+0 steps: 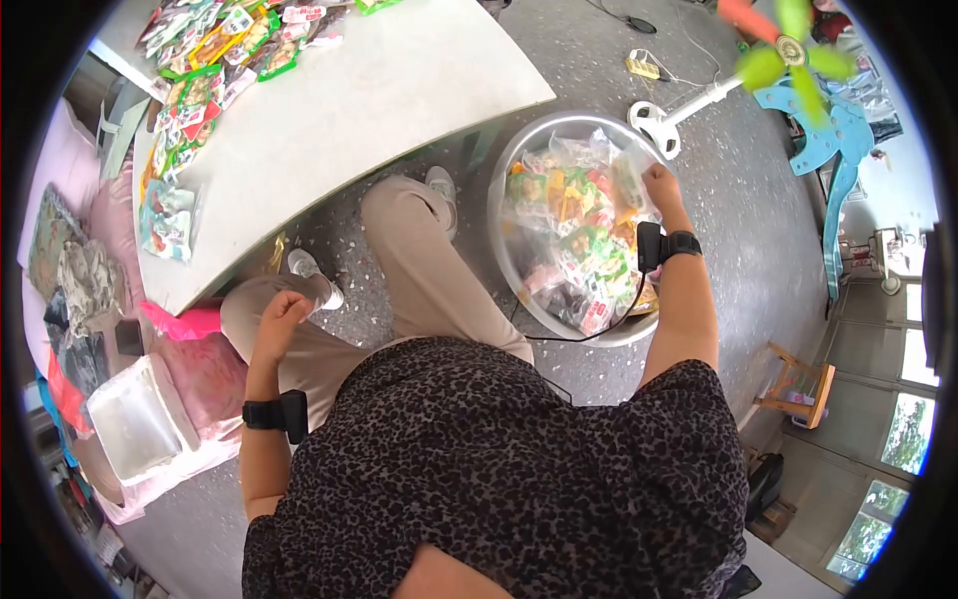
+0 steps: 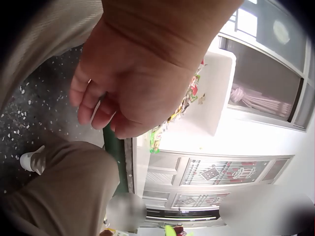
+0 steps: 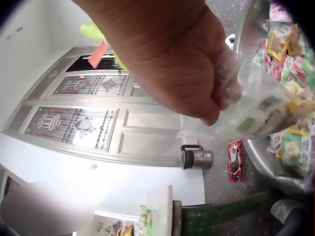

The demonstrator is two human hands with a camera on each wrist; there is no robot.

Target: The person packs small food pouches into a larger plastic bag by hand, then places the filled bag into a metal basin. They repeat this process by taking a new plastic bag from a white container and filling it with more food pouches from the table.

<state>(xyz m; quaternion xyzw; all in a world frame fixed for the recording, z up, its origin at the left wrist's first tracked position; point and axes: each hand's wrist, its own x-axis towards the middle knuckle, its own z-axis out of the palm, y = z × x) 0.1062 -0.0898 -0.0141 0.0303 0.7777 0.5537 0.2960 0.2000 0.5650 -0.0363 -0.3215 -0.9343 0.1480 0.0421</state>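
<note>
My right hand (image 1: 666,192) is at the far right rim of a large metal basin (image 1: 502,262) heaped with small wrapped snack packets (image 1: 579,245). In the right wrist view, its fingers pinch the top of a clear plastic bag (image 3: 256,105). The bag slants down over the basin, and colored packaging shows through it. My left hand (image 1: 284,317) hangs above my left thigh with its fingers loosely bent. Nothing is in it, as the left wrist view of the palm (image 2: 142,81) shows.
To the front left, a white table (image 1: 369,90) carries a pile of snack packets (image 1: 215,60). A toy-colored fan (image 1: 790,52) on a white stand rises beyond the basin. A white box (image 1: 143,417) sits at my left. On the floor lies a red packet (image 3: 235,161).
</note>
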